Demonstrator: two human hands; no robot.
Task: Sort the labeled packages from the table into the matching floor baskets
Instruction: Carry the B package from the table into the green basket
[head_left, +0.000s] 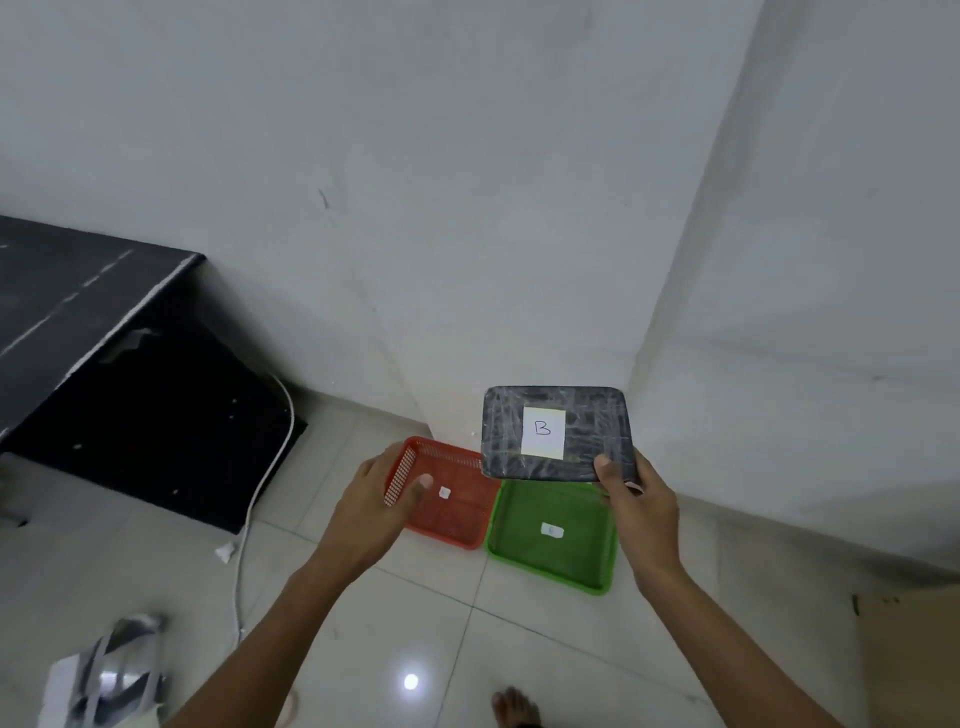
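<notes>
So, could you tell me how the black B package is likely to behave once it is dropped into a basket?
The black package probably stays stiff: held by one corner in the right hand, it doesn't sag. Likely light, given that one-handed pinch. Its glossy wrap may be slippery.

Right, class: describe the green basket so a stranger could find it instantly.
Start at the white wall corner where it meets the tiled floor. Two shallow mesh baskets sit side by side there. The green basket is the right-hand one, beside the red basket and under the held package.

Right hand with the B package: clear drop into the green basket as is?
Probably yes. The right hand holds the package above the green basket, which looks empty apart from its label; nothing lies between them.
</notes>
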